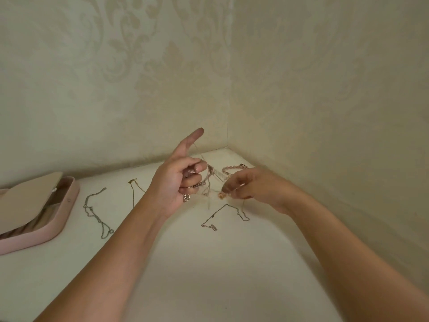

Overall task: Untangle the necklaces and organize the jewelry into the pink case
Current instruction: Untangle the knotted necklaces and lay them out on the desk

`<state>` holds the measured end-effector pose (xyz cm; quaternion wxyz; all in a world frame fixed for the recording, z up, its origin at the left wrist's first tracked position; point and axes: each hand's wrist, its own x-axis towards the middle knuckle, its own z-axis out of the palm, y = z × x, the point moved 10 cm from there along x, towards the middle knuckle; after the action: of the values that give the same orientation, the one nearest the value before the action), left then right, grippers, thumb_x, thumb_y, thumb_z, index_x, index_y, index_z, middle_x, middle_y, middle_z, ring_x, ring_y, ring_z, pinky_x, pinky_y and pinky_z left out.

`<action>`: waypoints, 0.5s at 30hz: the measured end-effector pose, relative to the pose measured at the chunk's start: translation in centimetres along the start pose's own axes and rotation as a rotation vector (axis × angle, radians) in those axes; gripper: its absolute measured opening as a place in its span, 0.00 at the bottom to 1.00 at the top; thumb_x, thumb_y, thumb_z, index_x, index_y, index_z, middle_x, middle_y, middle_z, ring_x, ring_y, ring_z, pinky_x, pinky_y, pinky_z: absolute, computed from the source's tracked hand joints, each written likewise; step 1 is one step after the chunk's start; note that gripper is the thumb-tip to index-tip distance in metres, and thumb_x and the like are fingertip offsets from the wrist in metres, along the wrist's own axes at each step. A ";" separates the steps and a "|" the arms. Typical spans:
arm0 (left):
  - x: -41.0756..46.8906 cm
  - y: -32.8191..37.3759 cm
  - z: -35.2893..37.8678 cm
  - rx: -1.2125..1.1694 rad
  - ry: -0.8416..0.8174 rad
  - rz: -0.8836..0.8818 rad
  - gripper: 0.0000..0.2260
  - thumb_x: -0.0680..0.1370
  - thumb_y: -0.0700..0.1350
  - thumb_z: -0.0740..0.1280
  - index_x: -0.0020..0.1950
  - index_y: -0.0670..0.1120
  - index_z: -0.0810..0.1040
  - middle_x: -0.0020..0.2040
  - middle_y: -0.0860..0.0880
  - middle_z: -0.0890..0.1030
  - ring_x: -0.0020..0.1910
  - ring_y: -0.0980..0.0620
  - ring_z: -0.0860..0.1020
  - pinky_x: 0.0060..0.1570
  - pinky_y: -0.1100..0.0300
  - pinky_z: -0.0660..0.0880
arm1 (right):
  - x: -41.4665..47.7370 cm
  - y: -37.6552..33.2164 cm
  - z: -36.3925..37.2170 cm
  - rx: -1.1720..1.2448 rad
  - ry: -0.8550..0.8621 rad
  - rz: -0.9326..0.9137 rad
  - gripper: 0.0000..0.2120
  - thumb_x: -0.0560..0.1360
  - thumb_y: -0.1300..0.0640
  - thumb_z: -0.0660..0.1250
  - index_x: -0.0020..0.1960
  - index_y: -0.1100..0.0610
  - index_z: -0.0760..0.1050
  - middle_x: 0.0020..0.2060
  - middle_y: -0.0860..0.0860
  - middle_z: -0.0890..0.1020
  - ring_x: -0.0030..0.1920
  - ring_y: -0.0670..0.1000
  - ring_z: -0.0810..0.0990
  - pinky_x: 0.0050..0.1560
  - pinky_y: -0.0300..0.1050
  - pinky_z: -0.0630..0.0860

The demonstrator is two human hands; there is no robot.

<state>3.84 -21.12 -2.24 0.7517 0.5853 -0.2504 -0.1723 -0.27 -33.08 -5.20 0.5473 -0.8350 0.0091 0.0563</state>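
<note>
My left hand (178, 180) is raised above the white tabletop, its index finger pointing up with a thin chain over it and its other fingers curled round a tangled bunch of necklaces (207, 182). My right hand (253, 185), blurred, pinches a strand of the same tangle close to a small gold piece (221, 195). The pink case (58, 219) lies open at the left edge, its beige flap lifted. Three loose chains lie on the table: a silver one (95, 212), a thin gold one (133, 191) and a dark one (222, 217).
A beaded pink bracelet (233, 169) lies near the corner behind my hands. Wallpapered walls (301, 101) meet in a corner right behind the table (209, 275), closing it off at the back and the right.
</note>
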 end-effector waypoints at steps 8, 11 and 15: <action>-0.6 -0.7 1.9 0.046 -0.161 -0.079 0.27 0.78 0.33 0.51 0.64 0.61 0.74 0.29 0.52 0.64 0.20 0.61 0.55 0.21 0.65 0.47 | 0.5 -1.2 2.4 0.373 -0.135 -0.129 0.11 0.67 0.54 0.71 0.46 0.58 0.82 0.40 0.52 0.83 0.43 0.49 0.82 0.59 0.45 0.77; -0.7 -0.8 2.0 0.044 -0.172 -0.086 0.27 0.78 0.33 0.51 0.64 0.61 0.74 0.28 0.53 0.63 0.20 0.61 0.55 0.21 0.65 0.47 | 0.7 -1.0 1.9 0.354 -0.069 -0.131 0.14 0.65 0.55 0.73 0.48 0.60 0.82 0.43 0.55 0.83 0.44 0.49 0.82 0.58 0.45 0.78; -0.6 -0.7 2.0 0.044 -0.168 -0.081 0.26 0.79 0.33 0.51 0.65 0.60 0.73 0.29 0.52 0.63 0.20 0.61 0.54 0.21 0.66 0.48 | 0.6 -0.9 -0.2 0.366 0.109 -0.126 0.07 0.66 0.63 0.75 0.45 0.60 0.83 0.38 0.53 0.85 0.40 0.49 0.83 0.52 0.40 0.80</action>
<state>2.19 -22.57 -2.68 0.7074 0.5949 -0.2925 -0.2452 0.38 -32.88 -4.37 0.6910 -0.7224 -0.0035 -0.0258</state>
